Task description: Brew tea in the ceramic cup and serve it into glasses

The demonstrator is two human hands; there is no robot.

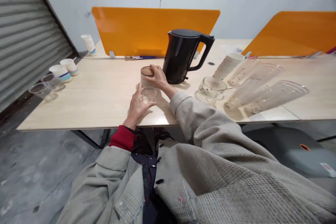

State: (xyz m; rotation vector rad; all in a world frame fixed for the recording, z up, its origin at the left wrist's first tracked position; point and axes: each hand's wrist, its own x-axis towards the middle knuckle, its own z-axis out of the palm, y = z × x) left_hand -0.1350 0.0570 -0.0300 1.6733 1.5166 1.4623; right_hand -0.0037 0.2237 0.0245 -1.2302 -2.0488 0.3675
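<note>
My left hand [138, 104] curves around a small clear plastic cup [149, 93] near the table's front edge, thumb on the near side and fingers along its left. Just behind the cup stands a round jar with a brown top [147, 71]. My right hand [158, 78] reaches over from the right, its fingers and thumb gripping the jar at its rim. What the jar contains cannot be made out. A black electric kettle [181, 56] stands upright close to the right of my right hand, its handle pointing right.
At right on the table [99, 112] are a ribbed glass cup [212, 87], a stack of paper cups [228, 65] and stacks of clear plastic cups [278, 96]. Paper cups [61, 72] and clear cups [43, 91] line the left edge. An orange divider [154, 29] stands behind.
</note>
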